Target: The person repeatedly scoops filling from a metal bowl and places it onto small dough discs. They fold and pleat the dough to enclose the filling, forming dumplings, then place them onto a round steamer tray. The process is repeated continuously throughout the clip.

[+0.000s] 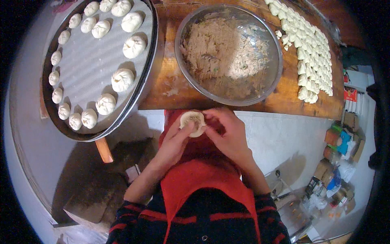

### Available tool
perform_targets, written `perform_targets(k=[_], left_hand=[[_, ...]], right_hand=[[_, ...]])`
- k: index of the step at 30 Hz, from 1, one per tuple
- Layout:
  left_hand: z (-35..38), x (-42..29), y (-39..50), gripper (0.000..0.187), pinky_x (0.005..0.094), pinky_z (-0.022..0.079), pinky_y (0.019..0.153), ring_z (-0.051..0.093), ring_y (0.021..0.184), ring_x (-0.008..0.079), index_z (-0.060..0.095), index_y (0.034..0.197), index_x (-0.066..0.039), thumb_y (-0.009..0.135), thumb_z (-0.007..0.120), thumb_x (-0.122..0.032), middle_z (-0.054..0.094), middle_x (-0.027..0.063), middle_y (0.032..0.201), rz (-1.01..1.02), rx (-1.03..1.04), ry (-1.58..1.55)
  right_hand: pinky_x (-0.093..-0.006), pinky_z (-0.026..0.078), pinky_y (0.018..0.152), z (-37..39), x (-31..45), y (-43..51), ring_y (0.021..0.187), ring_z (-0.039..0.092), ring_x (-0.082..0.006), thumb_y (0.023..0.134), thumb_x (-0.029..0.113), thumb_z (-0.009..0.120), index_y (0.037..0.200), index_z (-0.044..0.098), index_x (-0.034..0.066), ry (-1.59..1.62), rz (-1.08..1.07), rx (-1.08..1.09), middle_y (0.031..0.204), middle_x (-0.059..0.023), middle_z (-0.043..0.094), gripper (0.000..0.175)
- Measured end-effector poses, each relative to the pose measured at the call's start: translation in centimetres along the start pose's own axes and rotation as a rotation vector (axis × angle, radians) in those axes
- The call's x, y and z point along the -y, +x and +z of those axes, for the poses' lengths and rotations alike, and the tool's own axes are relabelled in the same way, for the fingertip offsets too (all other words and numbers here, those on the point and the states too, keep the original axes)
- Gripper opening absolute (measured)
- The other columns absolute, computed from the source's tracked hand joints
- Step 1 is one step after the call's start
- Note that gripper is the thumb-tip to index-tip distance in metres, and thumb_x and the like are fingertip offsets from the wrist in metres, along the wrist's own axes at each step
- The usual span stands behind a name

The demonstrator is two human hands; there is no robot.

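Note:
A round dough wrapper [200, 132] with some meat filling in its middle rests in my left hand [175, 138], in front of my red apron. The left thumb presses down on the filling. At the wrapper's right edge, the thumb and forefinger of my right hand [230, 131] pinch the rim. Just beyond my hands stands a wide metal bowl [227, 100] with a layer of minced filling [210, 42] spread over its bottom and sides. To the left, pleated buns [105, 104] line a large round steamer tray [91, 64].
Many small dough pieces [313, 61] lie in rows at the right of the wooden table [170, 82]. The steamer tray overhangs the table's left front. A brown block-like seat [91, 198] stands low at left; boxes and bags [332, 174] crowd the floor at right.

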State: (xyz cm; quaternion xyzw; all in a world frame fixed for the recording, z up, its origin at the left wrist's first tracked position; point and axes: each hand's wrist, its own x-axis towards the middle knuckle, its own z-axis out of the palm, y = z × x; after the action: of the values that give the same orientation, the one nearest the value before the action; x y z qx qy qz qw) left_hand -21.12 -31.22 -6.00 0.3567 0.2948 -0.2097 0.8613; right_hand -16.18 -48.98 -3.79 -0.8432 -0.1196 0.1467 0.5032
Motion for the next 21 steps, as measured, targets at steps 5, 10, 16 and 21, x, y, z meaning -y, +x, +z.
perform_targets(k=[5, 10, 16, 21], left_hand=[[0.0, 0.5, -0.1, 0.025, 0.0327, 0.061, 0.086, 0.065, 0.105, 0.0167, 0.053, 0.13, -0.005, 0.106, 0.05, -0.01, 0.061, 0.0086, 0.12, 0.115, 0.119, 0.218], [-0.3, -1.4, 0.0, 0.026, 0.0315, 0.061, 0.083, 0.068, 0.099, 0.0177, 0.053, 0.128, -0.004, 0.103, 0.046, -0.003, 0.062, 0.0098, 0.116, 0.084, 0.221, 0.435], [-0.6, -2.2, 0.7, 0.03, 0.0294, 0.057, 0.086, 0.066, 0.101, 0.0167, 0.052, 0.132, -0.005, 0.102, 0.049, -0.005, 0.064, 0.0087, 0.112, 0.253, 0.302, 0.838], [0.3, -1.4, 0.0, 0.03, 0.027, 0.051, 0.087, 0.061, 0.099, 0.0125, 0.053, 0.134, -0.006, 0.104, 0.055, -0.013, 0.063, 0.0054, 0.111, 0.108, 0.161, 0.493]], right_hand=[[-0.0335, 0.057, 0.071, 0.2, -0.1, 0.2, 0.084, 0.069, -0.0244, 0.081, 0.001, 0.077, 0.096, 0.071, 0.0044, -0.1, -0.17, -0.041, 0.099, -0.0106, 0.069, 0.017], [-0.0402, 0.057, 0.081, -0.6, 0.3, 0.0, 0.094, 0.069, -0.0309, 0.084, 0.014, 0.076, 0.099, 0.07, 0.0092, -0.13, -0.126, 0.033, 0.103, -0.0101, 0.069, 0.017], [-0.0363, 0.057, 0.072, -0.3, 0.2, 0.1, 0.089, 0.069, -0.0266, 0.082, 0.006, 0.076, 0.097, 0.07, 0.0071, -0.162, -0.132, 0.004, 0.1, -0.0094, 0.069, 0.016], [-0.0365, 0.057, 0.071, -0.4, -0.5, 0.4, 0.086, 0.069, -0.0295, 0.077, 0.003, 0.077, 0.094, 0.07, 0.007, -0.262, -0.204, -0.04, 0.097, -0.0101, 0.069, 0.019]])
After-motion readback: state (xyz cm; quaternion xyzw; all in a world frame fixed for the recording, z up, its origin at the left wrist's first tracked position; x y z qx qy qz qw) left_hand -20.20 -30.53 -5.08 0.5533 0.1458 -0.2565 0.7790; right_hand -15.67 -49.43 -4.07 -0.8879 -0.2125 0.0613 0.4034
